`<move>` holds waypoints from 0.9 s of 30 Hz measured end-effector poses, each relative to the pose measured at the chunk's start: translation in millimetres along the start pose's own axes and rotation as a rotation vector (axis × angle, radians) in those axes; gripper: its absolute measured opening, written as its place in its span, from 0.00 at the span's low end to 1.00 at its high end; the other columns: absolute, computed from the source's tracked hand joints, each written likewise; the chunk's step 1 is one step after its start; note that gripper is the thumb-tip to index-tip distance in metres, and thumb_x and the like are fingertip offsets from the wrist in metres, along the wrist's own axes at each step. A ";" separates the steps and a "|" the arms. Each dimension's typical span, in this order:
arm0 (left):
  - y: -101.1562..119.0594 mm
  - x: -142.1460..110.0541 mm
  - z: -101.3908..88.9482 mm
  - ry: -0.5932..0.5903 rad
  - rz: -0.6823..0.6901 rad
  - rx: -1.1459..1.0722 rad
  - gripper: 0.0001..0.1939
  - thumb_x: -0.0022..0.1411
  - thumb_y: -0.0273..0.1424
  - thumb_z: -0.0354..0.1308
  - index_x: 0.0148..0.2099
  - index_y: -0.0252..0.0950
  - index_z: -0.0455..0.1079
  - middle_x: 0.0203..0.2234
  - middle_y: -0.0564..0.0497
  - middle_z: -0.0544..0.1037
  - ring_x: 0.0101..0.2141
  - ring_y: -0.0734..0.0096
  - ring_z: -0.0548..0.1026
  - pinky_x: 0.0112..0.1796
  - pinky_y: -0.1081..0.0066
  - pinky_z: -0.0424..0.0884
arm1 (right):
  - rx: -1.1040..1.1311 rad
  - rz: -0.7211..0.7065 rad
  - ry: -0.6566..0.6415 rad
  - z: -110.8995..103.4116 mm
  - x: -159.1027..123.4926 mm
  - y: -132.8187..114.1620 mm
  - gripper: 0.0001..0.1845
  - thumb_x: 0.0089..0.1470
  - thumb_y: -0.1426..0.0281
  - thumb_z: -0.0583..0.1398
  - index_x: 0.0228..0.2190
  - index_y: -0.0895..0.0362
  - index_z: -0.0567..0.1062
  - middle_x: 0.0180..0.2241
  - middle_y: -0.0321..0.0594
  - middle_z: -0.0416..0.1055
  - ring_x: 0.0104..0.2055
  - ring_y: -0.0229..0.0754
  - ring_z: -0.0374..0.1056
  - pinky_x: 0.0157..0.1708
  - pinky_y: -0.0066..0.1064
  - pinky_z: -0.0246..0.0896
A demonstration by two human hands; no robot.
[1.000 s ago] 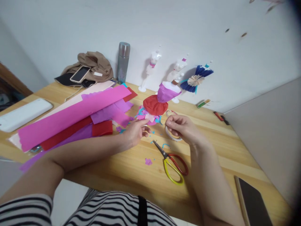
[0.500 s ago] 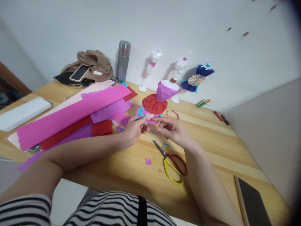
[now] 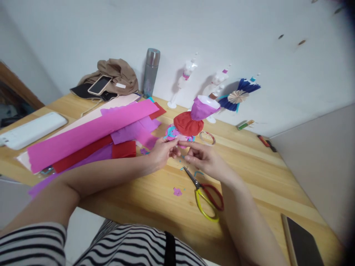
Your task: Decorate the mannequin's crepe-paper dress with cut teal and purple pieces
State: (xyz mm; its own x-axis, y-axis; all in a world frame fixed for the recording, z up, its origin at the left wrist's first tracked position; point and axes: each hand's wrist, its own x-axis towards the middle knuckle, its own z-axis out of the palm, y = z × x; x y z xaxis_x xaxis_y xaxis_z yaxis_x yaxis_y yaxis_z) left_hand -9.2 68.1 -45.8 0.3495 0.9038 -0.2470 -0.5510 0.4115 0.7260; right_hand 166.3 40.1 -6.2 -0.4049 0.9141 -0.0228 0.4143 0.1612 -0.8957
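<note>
A crepe-paper dress-like piece stands in front of my hands. It has a purple top [image 3: 202,109], a puffed red middle [image 3: 188,123] and a pink lower layer trimmed with blue and purple cut-outs [image 3: 172,133]. My left hand [image 3: 163,153] has its thumb and fingers closed at the front edge of that lower layer; the exact grip is partly hidden. My right hand [image 3: 205,159] stretches its index finger to the same edge, by the left thumb tip, its other fingers curled. Scissors [image 3: 197,184] with yellow and red handles lie below, beside a purple paper flower [image 3: 177,191].
Pink crepe paper [image 3: 94,133] and red and purple sheets lie at left, near a white device [image 3: 36,129]. Behind stand a thermos [image 3: 151,74] and decorated white figures [image 3: 184,75]. A tape roll [image 3: 207,137] sits at right; a dark flat object [image 3: 302,240] lies nearer.
The camera view has turned slightly, so everything sits a little further right. My right index fingertip has come closer to my left thumb at the dress edge.
</note>
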 end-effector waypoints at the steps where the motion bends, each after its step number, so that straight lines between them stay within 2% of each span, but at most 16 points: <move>1: 0.0 -0.2 -0.2 0.002 -0.005 0.001 0.09 0.63 0.29 0.65 0.32 0.33 0.70 0.22 0.54 0.75 0.19 0.77 0.71 0.22 0.75 0.60 | -0.019 0.006 0.008 0.4 -0.4 0.3 0.27 0.56 0.63 0.66 0.57 0.57 0.79 0.22 0.28 0.62 0.23 0.36 0.54 0.23 0.29 0.49; 4: -0.5 -1.5 -1.5 0.019 -0.006 -0.004 0.07 0.63 0.27 0.63 0.32 0.34 0.69 0.20 0.55 0.72 0.19 0.75 0.72 0.22 0.74 0.60 | -0.085 0.005 0.027 0.3 -2.4 0.0 0.28 0.57 0.64 0.66 0.58 0.58 0.78 0.23 0.29 0.62 0.23 0.36 0.54 0.23 0.29 0.49; 8: -1.2 -3.2 -2.8 0.003 0.019 -0.004 0.04 0.61 0.25 0.63 0.35 0.34 0.71 0.23 0.54 0.75 0.20 0.76 0.72 0.22 0.74 0.60 | -0.087 -0.072 0.022 0.2 -5.2 -2.0 0.28 0.61 0.63 0.64 0.61 0.57 0.76 0.23 0.28 0.60 0.23 0.35 0.53 0.23 0.29 0.49; 11: -1.7 -3.4 -2.7 -0.002 0.044 -0.008 0.01 0.62 0.25 0.61 0.37 0.34 0.72 0.25 0.54 0.76 0.19 0.77 0.71 0.22 0.74 0.61 | -0.082 -0.145 0.032 4.0 -4.8 -3.6 0.34 0.63 0.63 0.62 0.68 0.55 0.68 0.25 0.30 0.65 0.23 0.36 0.57 0.23 0.29 0.54; 14: -3.2 -2.3 -2.6 -0.011 0.046 -0.011 0.03 0.61 0.26 0.62 0.36 0.35 0.70 0.23 0.55 0.74 0.20 0.76 0.71 0.23 0.74 0.62 | -0.185 -0.198 0.042 10.4 -1.2 -5.5 0.37 0.65 0.64 0.61 0.72 0.54 0.61 0.26 0.32 0.70 0.24 0.39 0.62 0.27 0.31 0.60; 17: -5.2 0.5 -4.3 -0.029 0.038 -0.011 0.05 0.58 0.24 0.63 0.35 0.36 0.70 0.23 0.55 0.74 0.20 0.76 0.71 0.24 0.74 0.63 | -0.333 -0.184 0.047 15.4 4.4 -6.0 0.36 0.66 0.64 0.61 0.71 0.55 0.63 0.26 0.34 0.73 0.25 0.41 0.66 0.31 0.34 0.65; 22: -4.4 6.3 -11.3 -0.058 -0.019 -0.034 0.04 0.51 0.23 0.58 0.30 0.36 0.67 0.20 0.52 0.73 0.22 0.72 0.72 0.25 0.72 0.63 | -0.477 -0.118 0.063 18.2 11.0 -1.8 0.32 0.66 0.65 0.61 0.68 0.59 0.68 0.29 0.41 0.78 0.27 0.44 0.69 0.34 0.36 0.66; 25: -2.3 7.9 -14.8 -0.115 -0.054 -0.051 0.02 0.54 0.27 0.59 0.32 0.35 0.69 0.22 0.51 0.75 0.25 0.71 0.74 0.27 0.72 0.65 | -0.468 -0.121 0.051 17.9 11.4 -0.4 0.33 0.66 0.64 0.60 0.68 0.60 0.67 0.28 0.40 0.76 0.26 0.42 0.66 0.33 0.35 0.64; 27: -1.7 7.7 -16.1 -0.142 -0.045 -0.058 0.04 0.57 0.30 0.62 0.34 0.36 0.70 0.23 0.51 0.75 0.25 0.71 0.74 0.27 0.72 0.65 | -0.429 -0.133 0.034 15.1 9.6 -1.3 0.35 0.66 0.62 0.60 0.70 0.59 0.66 0.25 0.36 0.73 0.24 0.40 0.62 0.31 0.34 0.62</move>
State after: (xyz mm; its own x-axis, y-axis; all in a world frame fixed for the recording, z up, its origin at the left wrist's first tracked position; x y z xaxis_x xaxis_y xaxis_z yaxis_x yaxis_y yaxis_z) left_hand -17.9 76.3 -59.3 0.4764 0.8602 -0.1822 -0.5736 0.4611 0.6770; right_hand 149.6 43.1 -12.0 -0.4533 0.8855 0.1017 0.6639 0.4116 -0.6244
